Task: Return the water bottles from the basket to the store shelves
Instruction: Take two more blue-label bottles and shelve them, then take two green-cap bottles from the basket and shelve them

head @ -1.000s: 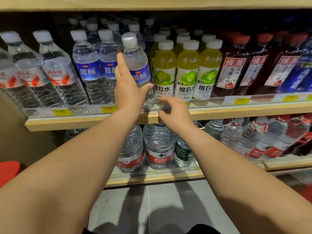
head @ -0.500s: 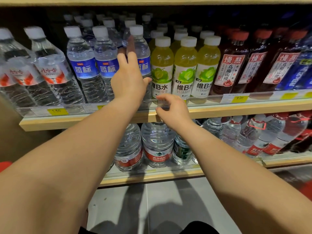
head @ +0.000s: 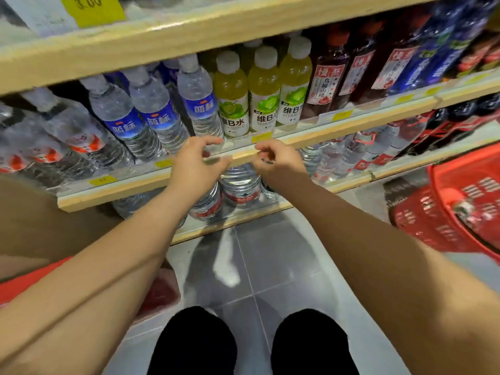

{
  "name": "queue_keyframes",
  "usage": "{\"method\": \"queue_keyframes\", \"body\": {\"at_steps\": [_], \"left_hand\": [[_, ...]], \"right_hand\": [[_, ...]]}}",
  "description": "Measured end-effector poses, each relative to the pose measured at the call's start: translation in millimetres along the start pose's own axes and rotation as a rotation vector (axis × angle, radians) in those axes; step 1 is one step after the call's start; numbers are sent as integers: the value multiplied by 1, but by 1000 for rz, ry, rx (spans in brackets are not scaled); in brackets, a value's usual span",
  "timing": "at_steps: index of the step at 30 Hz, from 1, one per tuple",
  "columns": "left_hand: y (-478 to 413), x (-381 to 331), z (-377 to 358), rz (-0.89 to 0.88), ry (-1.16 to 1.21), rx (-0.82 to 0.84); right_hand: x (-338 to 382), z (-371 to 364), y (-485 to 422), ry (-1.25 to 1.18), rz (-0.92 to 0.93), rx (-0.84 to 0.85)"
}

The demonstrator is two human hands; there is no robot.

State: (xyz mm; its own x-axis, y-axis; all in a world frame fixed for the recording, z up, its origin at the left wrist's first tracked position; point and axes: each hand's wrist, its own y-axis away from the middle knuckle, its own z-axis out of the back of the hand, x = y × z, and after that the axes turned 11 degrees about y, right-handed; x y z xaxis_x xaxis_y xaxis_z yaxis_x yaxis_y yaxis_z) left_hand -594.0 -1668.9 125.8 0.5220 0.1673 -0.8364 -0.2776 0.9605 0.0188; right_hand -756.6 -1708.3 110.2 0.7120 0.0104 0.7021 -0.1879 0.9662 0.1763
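While a blue-label bottle (head: 201, 104) stands on the shelf (head: 338, 128) beside the green drinks (head: 263, 93), both hands hang empty before its edge — left hand (head: 196, 163) and right hand (head: 276, 161) loosely curled. That placing looks done; next — reach right to the red basket (head: 460, 207).

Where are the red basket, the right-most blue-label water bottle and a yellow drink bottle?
Red basket (head: 443, 220), head view, on its mesh side wall.
Blue-label water bottle (head: 201, 108), head view, on its blue label.
Yellow drink bottle (head: 265, 77), head view, on its yellow upper body.
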Motion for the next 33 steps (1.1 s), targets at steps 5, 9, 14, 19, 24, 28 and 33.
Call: {"method": "queue_keyframes", "body": {"at_steps": [5, 9, 14, 19, 24, 28, 33], "left_hand": [[45, -72, 24, 242, 111, 199], [85, -139, 31, 191, 87, 322], [112, -199, 17, 121, 78, 452], [136, -258, -24, -7, 87, 720], [166, -315, -98, -80, 103, 872], [190, -361, -182, -157, 77, 909], [214, -419, -284, -139, 84, 876]], "right_hand": [[30, 86, 73, 18, -91, 49], [48, 153, 129, 17, -179, 48], [43, 211, 195, -87, -308, -94], [9, 257, 259, -105, -451, -334], [-54, 313, 313, -221, -556, -519], [-127, 369, 342, -258, -619, -610], [-206, 458, 367, -310, -650, -596]]}}
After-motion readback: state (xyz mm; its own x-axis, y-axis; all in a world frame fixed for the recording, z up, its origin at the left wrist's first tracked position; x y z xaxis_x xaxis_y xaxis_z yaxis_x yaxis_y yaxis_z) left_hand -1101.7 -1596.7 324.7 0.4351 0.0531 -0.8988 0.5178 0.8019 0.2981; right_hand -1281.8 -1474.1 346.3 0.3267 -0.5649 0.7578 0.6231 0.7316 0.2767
